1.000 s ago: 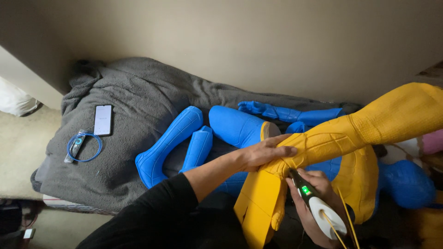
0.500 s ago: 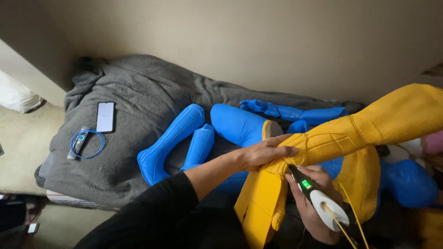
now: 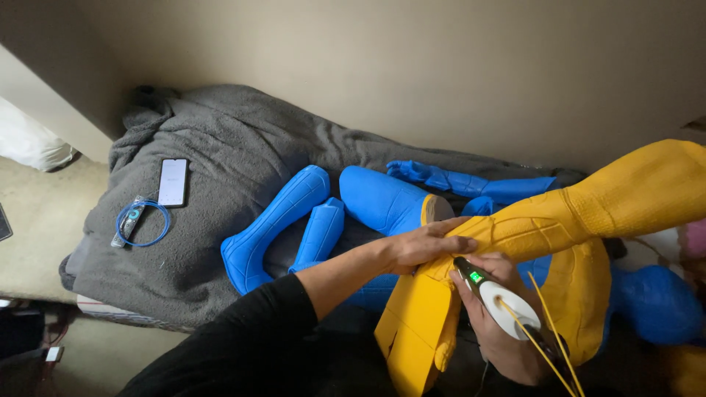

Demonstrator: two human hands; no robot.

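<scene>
My left hand (image 3: 419,246) lies flat on a large yellow leg-shaped plastic part (image 3: 588,209), pressing it at the joint with a second yellow piece (image 3: 415,331). A black and white pen-like tool (image 3: 493,294) with a green light is gripped in my right hand (image 3: 496,331). Its tip touches the yellow seam just below my left fingers. Thin yellow filament (image 3: 548,323) runs from the tool's back end.
Blue limb-shaped parts (image 3: 276,220) and a blue rounded part (image 3: 379,198) lie on a grey blanket (image 3: 213,154) against the wall. A phone (image 3: 173,181) and a blue looped cable (image 3: 140,220) rest on the blanket's left side. More blue pieces (image 3: 654,305) sit at right.
The view has shifted slightly. Both hands and the tool stay at the same spot on the yellow seam.
</scene>
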